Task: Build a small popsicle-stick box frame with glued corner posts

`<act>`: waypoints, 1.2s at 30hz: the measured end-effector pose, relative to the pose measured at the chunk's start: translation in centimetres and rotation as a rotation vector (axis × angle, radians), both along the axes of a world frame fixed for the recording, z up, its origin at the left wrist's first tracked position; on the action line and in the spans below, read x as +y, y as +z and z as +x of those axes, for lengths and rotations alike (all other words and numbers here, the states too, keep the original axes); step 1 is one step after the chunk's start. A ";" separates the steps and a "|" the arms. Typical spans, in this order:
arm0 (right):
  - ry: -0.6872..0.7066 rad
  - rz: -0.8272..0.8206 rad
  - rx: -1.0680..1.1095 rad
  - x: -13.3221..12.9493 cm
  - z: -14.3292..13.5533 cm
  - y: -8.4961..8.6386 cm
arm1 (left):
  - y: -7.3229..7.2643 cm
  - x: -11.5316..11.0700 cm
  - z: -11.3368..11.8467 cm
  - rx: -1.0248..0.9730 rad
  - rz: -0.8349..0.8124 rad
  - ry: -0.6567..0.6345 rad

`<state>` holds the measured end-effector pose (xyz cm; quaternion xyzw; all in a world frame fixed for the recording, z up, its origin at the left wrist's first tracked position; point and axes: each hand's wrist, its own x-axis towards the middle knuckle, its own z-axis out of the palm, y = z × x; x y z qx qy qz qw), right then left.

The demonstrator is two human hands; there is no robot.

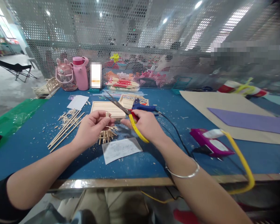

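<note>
My left hand (91,124) is closed, pinching short wooden stick pieces (107,115) upright between thumb and fingers. My right hand (146,124) grips a pair of scissors (118,103) by its red handles, the blades apart and pointing up and left. A yellow measuring tape strip (138,130) curves down along that hand; how it is held is hidden. Below my left hand lies a pile of cut stick pieces (106,135). Beyond both hands sit a flat panel of wooden sticks (105,109) and a small wooden tray (133,101). A blue glue gun (143,107) rests behind my right hand.
Long wooden sticks (64,132) and offcuts lie left on the blue table (170,168). A paper sheet (121,150) is near the front. Pink bottles (80,74) stand at the back left. Right are a purple power strip (211,143) with yellow cord and purple foam sheet (247,121).
</note>
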<state>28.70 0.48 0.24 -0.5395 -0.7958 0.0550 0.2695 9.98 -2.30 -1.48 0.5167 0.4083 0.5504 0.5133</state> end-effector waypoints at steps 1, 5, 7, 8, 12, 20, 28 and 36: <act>-0.040 -0.015 -0.001 0.1 0.4 0.3 | 0.0 0.0 0.0 -0.010 -0.013 0.002; -0.161 -0.136 -0.184 -0.7 2.7 2.1 | -0.2 0.3 -0.1 0.001 -0.009 0.023; -0.224 -0.204 -0.365 -2.1 3.9 2.6 | -0.4 0.4 -0.1 0.050 0.029 0.050; -0.289 -0.223 -0.442 -2.9 4.5 2.7 | -0.4 0.4 -0.2 0.088 0.062 0.076; -0.401 -0.302 -0.585 -5.4 6.1 1.6 | -0.5 0.3 -0.2 0.255 0.220 0.185; -0.207 -0.453 -0.493 -1.9 6.6 -0.5 | -0.9 0.7 -0.1 0.203 0.110 0.123; 0.109 -0.176 -0.082 -1.8 0.5 1.9 | -0.8 0.8 0.0 0.073 0.010 -0.037; 0.307 -0.257 0.458 -1.9 -3.6 -1.2 | -1.1 0.6 0.7 -0.173 -0.224 -0.102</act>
